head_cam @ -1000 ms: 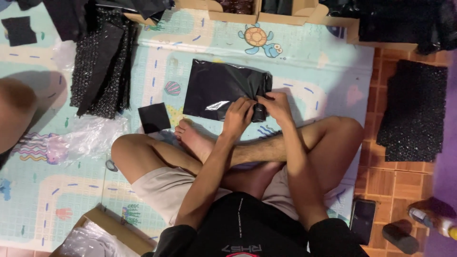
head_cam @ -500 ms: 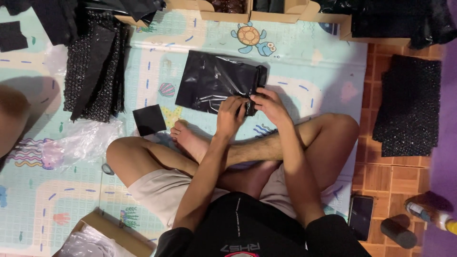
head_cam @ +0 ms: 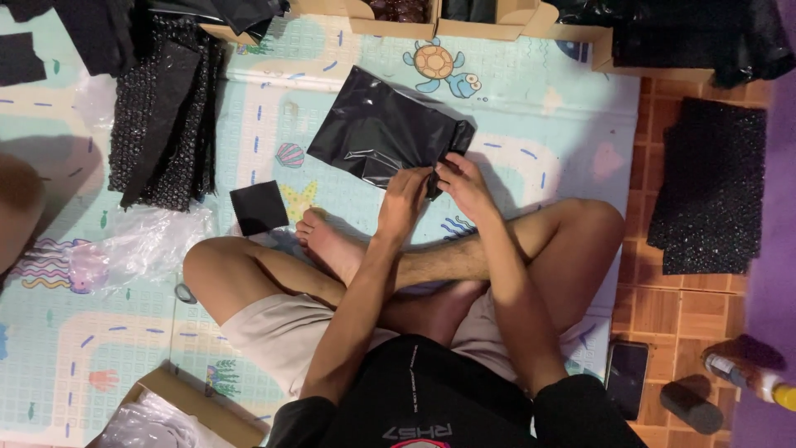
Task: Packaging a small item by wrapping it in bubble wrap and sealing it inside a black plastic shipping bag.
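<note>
Seated cross-legged on the play mat [head_cam: 124,332]. Just past the shins, left hand [head_cam: 404,197] and right hand [head_cam: 464,184] side by side, fingers closed in a pinch on the near right corner of the black plastic bag [head_cam: 377,129]. Bag flat on the mat, long axis slanting up-left, away from both hands; right hand slightly farther out. Beyond, cardboard boxes [head_cam: 464,21].

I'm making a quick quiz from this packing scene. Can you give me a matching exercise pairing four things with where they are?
Things:
1. black plastic mailer bag
2. small black square
3. phone
4. clear plastic wrap

Places:
A. on the tiled floor, off the mat
B. on the mat beside the bare foot
C. held at its edge by both hands
D. crumpled on the mat below the stacked black bubble sheets

Pairs: 1-C, 2-B, 3-A, 4-D
</note>
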